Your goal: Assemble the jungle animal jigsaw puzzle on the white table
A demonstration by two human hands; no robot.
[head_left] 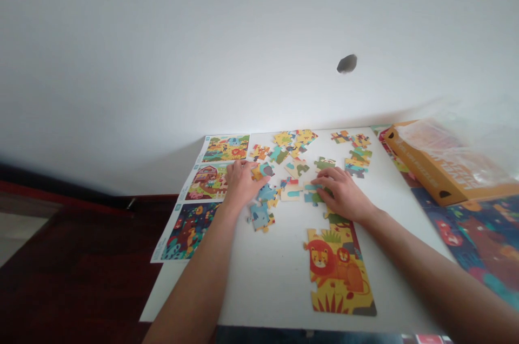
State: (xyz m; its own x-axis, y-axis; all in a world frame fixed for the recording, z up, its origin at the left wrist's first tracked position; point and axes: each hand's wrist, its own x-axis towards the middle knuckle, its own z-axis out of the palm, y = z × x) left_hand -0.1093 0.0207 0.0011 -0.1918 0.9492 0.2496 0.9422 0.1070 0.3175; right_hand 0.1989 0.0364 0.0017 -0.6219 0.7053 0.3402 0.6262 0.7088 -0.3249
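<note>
My left hand [242, 183] bends its fingers and thumb around a yellow and blue puzzle piece [266, 170] at the left of the loose pieces. Just below it, blue elephant pieces [260, 216] lie on the table. My right hand [343, 192] has its thumb and fingers on a green and pale blue puzzle piece [311, 195], beside a cream piece [290, 192]. Nearer to me, a joined puzzle section with two lions [338, 271] lies flat; its upper end runs partly under my right hand.
A white table [271, 279] stands against the wall. Picture sheets [205, 182] lie along its left side. More loose pieces [298, 141] are spread at the back, others [359, 154] at back right. An orange puzzle box [436, 168] with clear plastic rests on a dark printed picture [478, 236] at right.
</note>
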